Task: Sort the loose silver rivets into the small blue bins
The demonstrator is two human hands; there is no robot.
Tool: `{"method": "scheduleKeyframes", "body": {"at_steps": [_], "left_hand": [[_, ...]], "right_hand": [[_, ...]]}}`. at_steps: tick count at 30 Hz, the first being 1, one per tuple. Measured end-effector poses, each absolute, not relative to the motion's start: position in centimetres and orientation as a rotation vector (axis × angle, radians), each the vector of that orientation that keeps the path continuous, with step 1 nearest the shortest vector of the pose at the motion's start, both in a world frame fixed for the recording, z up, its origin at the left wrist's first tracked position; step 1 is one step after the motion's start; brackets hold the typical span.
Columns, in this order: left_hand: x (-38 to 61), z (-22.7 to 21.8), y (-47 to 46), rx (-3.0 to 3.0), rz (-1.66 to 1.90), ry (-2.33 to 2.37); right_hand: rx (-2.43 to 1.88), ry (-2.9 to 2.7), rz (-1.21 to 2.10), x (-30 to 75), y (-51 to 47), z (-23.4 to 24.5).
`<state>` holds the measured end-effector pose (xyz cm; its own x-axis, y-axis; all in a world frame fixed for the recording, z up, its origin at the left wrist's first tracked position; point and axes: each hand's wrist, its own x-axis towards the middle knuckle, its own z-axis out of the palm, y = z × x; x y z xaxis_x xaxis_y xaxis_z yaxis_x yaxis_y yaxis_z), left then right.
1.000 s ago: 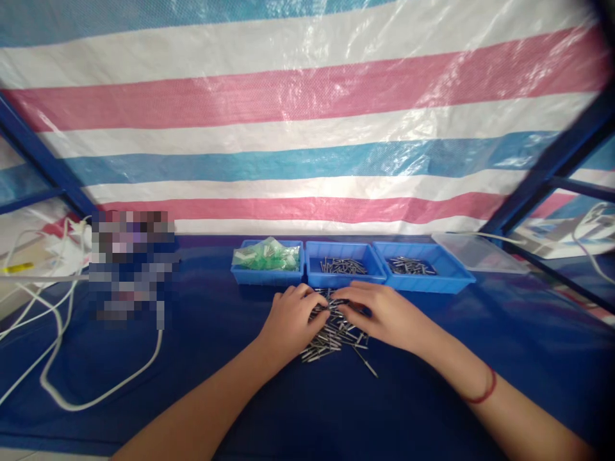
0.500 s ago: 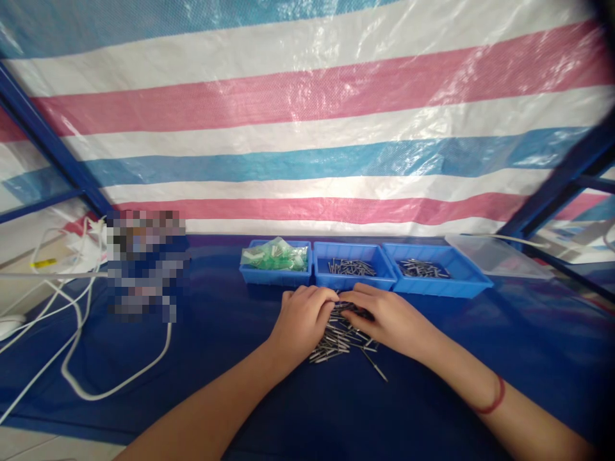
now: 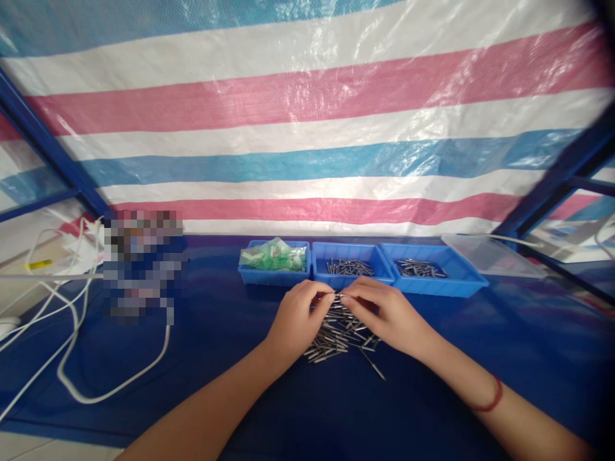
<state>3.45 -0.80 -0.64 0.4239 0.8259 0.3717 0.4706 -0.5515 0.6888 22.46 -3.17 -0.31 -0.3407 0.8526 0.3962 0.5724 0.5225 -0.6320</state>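
My L hand [image 3: 294, 320] & R hand [image 3: 390, 315] rest knuckles-up on the pile of metal pins [image 3: 342, 336], loose on the blue table cover [image 3: 230, 365]. Each has thumb + forefinger nipped together, tips meeting at the pile's far edge; can't tell if a pin's caught between them, too small. Just beyond sit 3 blue trays in a row: left tray [image 3: 273, 278] w/ a green bag [image 3: 273, 256], middle tray [image 3: 368, 278] & right tray [image 3: 432, 285] w/ more pins; white cable [image 3: 120, 384] far L, striped tarp [image 3: 307, 128] behind.

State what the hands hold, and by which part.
The left hand and right hand pinch one small pin over the pile, seemingly one at each end.
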Motion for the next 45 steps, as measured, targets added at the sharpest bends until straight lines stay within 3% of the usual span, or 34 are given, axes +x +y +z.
{"method": "scheduleKeyframes", "body": {"at_steps": [9, 17, 22, 31, 35, 39, 45], "left_hand": [[4.1, -0.8, -0.7, 1.520, 1.032, 0.887], [4.0, -0.4, -0.7, 1.663, 1.026, 0.950], [3.5, -0.4, -1.0, 2.198, 0.958, 1.071], [3.3, -1.0, -1.8, 2.578, 0.570, 1.222], [3.3, -0.8, -1.7, 2.592, 0.532, 1.268], [3.4, -0.7, -1.7, 2.576, 0.523, 1.330], [3.5, -1.1, -1.5, 2.570, 0.557, 1.413]], "right_hand": [[-1.104, -2.079, 0.560, 21.7, -3.5, 0.0], [-1.112, -1.892, 0.601, 22.0, -3.3, -0.4], [-1.108, -1.866, 0.526, 22.6, -3.2, 0.3], [-1.609, -1.577, -0.200, 30.8, -1.0, 0.7], [-1.735, -1.691, -0.339, 32.9, -0.1, 0.0], [-1.610, -1.710, -0.266, 30.3, -1.0, 0.6], [-1.163, -2.077, 0.111, 23.8, -3.6, 1.5]]}}
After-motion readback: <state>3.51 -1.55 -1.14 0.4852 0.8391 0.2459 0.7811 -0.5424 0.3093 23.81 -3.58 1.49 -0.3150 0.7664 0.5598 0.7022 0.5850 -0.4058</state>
